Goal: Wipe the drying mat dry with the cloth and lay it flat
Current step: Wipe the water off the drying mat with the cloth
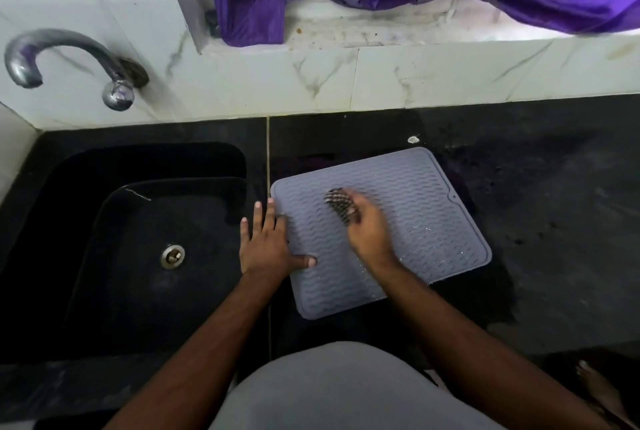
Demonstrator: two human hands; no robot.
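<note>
Black counter [536, 187] beside sink [104, 221], grey drying mat [415, 194] flat.

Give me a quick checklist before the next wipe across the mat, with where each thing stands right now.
1. Mat flat on the counter: ok, no raised corner shows.
2. Left hand steadies the mat: ok, straight fingers press on its left edge.
3. Right hand grips the cloth: ok, fingers curl round it, though blurred.
4. Mat dry: not ok, droplets glint near its right side.
5. Counter under the mat dry: cannot tell, hidden; dark patches show round it.
6. Mat clear of the sink: ok, it lies to the right of it.
</note>
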